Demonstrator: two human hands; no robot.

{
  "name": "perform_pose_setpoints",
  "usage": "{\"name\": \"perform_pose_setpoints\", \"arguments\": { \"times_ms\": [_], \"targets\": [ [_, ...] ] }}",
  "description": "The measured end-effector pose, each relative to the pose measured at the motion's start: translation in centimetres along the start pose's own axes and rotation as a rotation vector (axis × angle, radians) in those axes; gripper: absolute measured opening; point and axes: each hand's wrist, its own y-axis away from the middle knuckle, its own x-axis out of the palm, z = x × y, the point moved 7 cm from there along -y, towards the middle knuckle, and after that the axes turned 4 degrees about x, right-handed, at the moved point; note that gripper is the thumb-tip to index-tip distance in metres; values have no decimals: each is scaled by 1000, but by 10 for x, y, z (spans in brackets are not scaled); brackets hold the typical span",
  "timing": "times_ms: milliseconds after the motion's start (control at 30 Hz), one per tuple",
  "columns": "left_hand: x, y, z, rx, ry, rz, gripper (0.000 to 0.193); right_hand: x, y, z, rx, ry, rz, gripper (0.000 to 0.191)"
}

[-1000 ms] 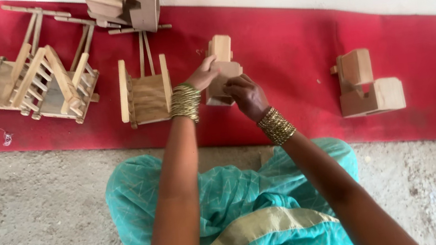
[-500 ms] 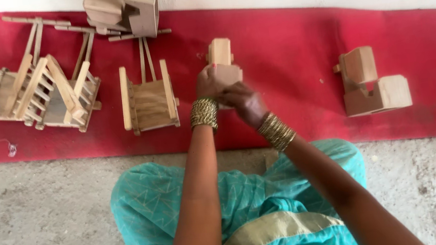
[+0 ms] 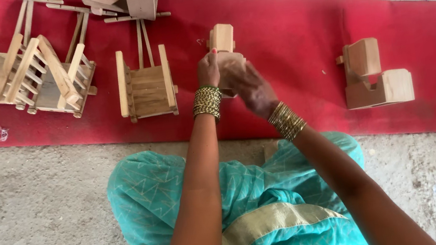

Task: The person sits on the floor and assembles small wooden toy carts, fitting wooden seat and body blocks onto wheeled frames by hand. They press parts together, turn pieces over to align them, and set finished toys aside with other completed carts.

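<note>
Left hand [image 3: 208, 70]: fingers gripping the pale blocky wooden toy piece [image 3: 225, 54].
Right hand [image 3: 252, 91]: fingers closing round the same piece.
Piece: being held above the red mat [image 3: 285, 35].
Nearby: slatted wooden toy cart [image 3: 146, 87].

Bare arms, stacked gold bangles [image 3: 207, 101], turquoise garment [image 3: 249, 191] with gold border.

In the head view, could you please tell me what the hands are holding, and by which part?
Both hands, left hand and right hand, grip one pale, blocky wooden piece by its lower end; its upper block sticks out above.
</note>
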Motion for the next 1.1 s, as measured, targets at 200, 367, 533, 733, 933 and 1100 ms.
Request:
{"name": "perform_pose_setpoints", "arguments": {
  "times_ms": [200, 367, 533, 733, 933, 1100],
  "targets": [
    [-4, 1, 2, 5, 156, -16, 63, 3, -6, 3, -80, 156, -159, 48],
    [-8, 2, -13, 106, 176, -68, 58, 4, 18, 13, -189, 109, -148, 61],
    [-4, 3, -3, -40, 105, -22, 61, 13, 0, -9, -15, 284, -16, 62],
    [-3, 0, -3, -30, 34, -39, 69, 11, 16, 6, -193, 344, -96, 49],
    [2, 4, -6, -36, 84, -48, 61, 27, 5, -28, 80, 317, 243, 59],
    [-3, 3, -13, 5, 198, -41, 63, 14, 16, -1, -162, 165, -132, 52]
  ]
}}
